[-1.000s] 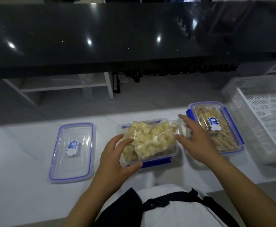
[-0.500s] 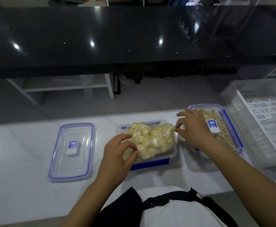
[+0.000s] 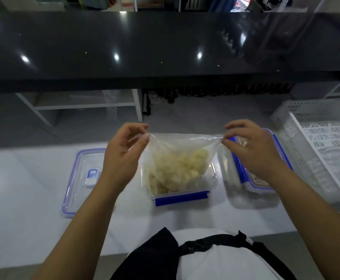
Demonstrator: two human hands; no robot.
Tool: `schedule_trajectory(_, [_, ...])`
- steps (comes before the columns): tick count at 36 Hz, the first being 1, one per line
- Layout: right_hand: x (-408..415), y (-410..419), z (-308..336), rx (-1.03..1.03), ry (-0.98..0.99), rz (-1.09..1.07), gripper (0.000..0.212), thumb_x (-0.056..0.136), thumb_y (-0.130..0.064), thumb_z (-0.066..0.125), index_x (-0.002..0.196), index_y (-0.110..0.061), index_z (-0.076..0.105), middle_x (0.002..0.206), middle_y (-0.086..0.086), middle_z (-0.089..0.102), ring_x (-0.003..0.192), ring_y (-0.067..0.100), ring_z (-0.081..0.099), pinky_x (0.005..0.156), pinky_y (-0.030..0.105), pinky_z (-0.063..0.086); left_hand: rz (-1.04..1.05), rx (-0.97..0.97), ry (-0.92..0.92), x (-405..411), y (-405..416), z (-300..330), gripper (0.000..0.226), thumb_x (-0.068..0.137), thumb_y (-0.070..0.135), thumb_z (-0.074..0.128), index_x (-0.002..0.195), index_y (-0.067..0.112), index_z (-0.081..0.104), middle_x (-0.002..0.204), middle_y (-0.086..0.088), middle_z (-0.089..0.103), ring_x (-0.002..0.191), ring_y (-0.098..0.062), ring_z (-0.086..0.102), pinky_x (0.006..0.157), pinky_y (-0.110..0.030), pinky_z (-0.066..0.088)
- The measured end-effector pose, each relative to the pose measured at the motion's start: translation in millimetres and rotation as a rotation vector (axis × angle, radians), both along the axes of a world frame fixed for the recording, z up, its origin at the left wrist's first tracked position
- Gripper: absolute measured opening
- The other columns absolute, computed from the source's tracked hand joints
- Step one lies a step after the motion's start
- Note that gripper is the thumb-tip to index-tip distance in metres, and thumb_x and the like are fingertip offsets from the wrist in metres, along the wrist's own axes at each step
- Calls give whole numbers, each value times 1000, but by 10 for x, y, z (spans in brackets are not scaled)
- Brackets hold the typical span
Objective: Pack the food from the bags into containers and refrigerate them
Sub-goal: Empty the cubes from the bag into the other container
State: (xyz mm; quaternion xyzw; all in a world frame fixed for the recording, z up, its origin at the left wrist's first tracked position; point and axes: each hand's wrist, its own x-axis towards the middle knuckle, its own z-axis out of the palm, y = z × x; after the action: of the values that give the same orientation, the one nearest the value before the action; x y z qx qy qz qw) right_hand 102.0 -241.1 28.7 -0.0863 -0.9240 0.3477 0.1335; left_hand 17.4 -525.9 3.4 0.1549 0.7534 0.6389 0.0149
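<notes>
From the head camera, the left hand (image 3: 122, 158) and right hand (image 3: 251, 150) each pinch a top corner of the clear bag (image 3: 177, 158), stretched taut and hanging into the open container (image 3: 182, 196) on the white tabletop (image 3: 23, 229). The pale food chunks (image 3: 177, 170) sag low inside. To empty it well, I'd keep the bag centred over the container, tip slowly, and leave the loose lid (image 3: 82, 178) clear.
</notes>
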Motion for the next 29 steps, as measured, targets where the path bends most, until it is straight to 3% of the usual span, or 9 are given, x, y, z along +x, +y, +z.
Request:
schedule_trajectory(3, [-23, -9, 9, -94, 73, -18, 8, 88, -15, 74, 88, -23, 74, 109, -11, 64, 103, 5, 61, 92, 24, 47, -13, 93, -43, -95, 15, 78, 16, 97, 15, 62, 97, 30, 65, 106, 1, 72, 103, -20, 69, 93, -34, 58])
schedule_trajectory(6, [-92, -65, -149, -350, 46, -121, 7, 89, -15, 74, 96, -16, 75, 102, -3, 70, 94, 9, 67, 89, 37, 57, -16, 93, -137, -147, 113, 37, 11, 100, 14, 60, 97, 24, 63, 104, -9, 70, 102, -27, 68, 96, -43, 57])
schedule_trajectory(9, [-93, -139, -393, -743, -116, -282, 31, 92, -21, 71, 121, -15, 65, 117, 8, 67, 102, 25, 68, 93, 50, 55, 10, 77, -211, -110, 187, -98, 4, 98, 22, 65, 99, 26, 64, 106, -3, 73, 104, -20, 69, 96, -42, 56])
schedule_trajectory(13, [119, -184, -690, -1011, -113, -377, 46, 88, -25, 75, 130, -21, 56, 109, -1, 68, 100, 21, 71, 92, 51, 57, -12, 69, -260, 102, 132, -312, 43, 76, 50, 78, 116, 43, 64, 116, 14, 71, 110, 0, 65, 84, -18, 54])
schedule_trajectory(17, [338, -200, -899, -1113, -137, -450, 73, 83, -25, 80, 145, -21, 43, 119, 2, 68, 105, 20, 71, 86, 41, 60, -64, -109, -295, 335, 28, -551, 73, 67, 62, 83, 133, 53, 52, 137, 31, 53, 127, 7, 49, 99, -21, 41])
schedule_trajectory(19, [352, -199, -939, -1124, -202, -457, 68, 85, -29, 77, 144, -18, 46, 124, 2, 67, 109, 20, 69, 90, 43, 58, -69, -205, -255, 406, 35, -611, 63, 74, 57, 80, 130, 57, 51, 126, 51, 45, 117, 25, 42, 91, -13, 37])
schedule_trajectory(21, [313, -195, -958, -1113, -277, -438, 59, 87, -31, 75, 140, -18, 52, 126, 1, 67, 114, 19, 65, 95, 45, 55, -49, -252, -191, 440, 73, -618, 53, 81, 48, 79, 128, 53, 54, 122, 51, 45, 111, 33, 38, 90, -8, 33])
schedule_trajectory(25, [157, -187, -940, -1158, -405, -401, 36, 87, -34, 75, 121, -25, 67, 114, -2, 73, 108, 22, 68, 82, 41, 54, -28, -326, -131, 391, 192, -596, 45, 87, 38, 77, 128, 42, 60, 142, 23, 46, 129, 6, 41, 106, -22, 32])
schedule_trajectory(29, [25, -169, -952, -1156, -362, -477, 13, 89, -25, 73, 101, -25, 75, 103, -3, 76, 98, 20, 69, 85, 41, 50, 31, -288, -121, 327, 325, -548, 25, 88, 29, 77, 103, 44, 64, 138, 11, 56, 124, -4, 48, 108, -30, 39])
